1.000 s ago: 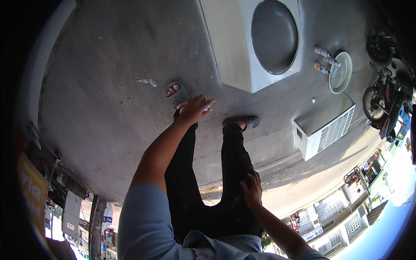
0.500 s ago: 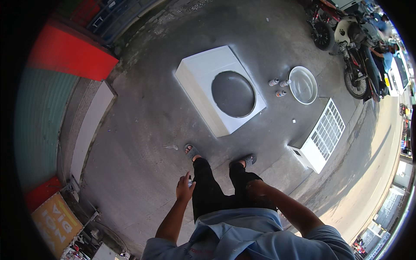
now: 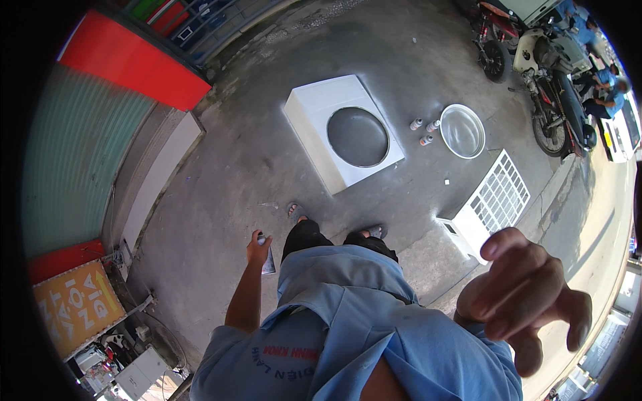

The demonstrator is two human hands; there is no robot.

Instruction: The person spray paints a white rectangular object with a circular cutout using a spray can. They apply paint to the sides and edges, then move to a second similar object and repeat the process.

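Observation:
My left hand point(image 3: 256, 250) is closed round a spray can point(image 3: 269, 262), whose lower body shows below the fingers beside my hip. My right hand point(image 3: 525, 294) is raised large and near in the lower right, its fingers apart and loosely bent, with nothing in them. Ahead of my feet lies a white metal casing point(image 3: 314, 100) with a big round opening. Pale spray marks edge it on the ground. To its right are several spray cans point(image 3: 426, 140) and a round white ring-shaped panel point(image 3: 479, 137). A white grille panel point(image 3: 501, 190) lies nearer, partly behind my right hand.
Motorbikes point(image 3: 552, 113) stand at the upper right, with people in blue point(image 3: 607, 100) behind them and a road point(image 3: 602, 220) alongside. On the left are a corrugated shutter point(image 3: 80, 147), a red panel point(image 3: 134, 60), a low ledge point(image 3: 160, 160) and a yellow sign point(image 3: 80, 311).
My right hand has risen from beside my thigh to close in front of the view, its fingers opening out. My left hand has moved a little left and up, still holding the spray can.

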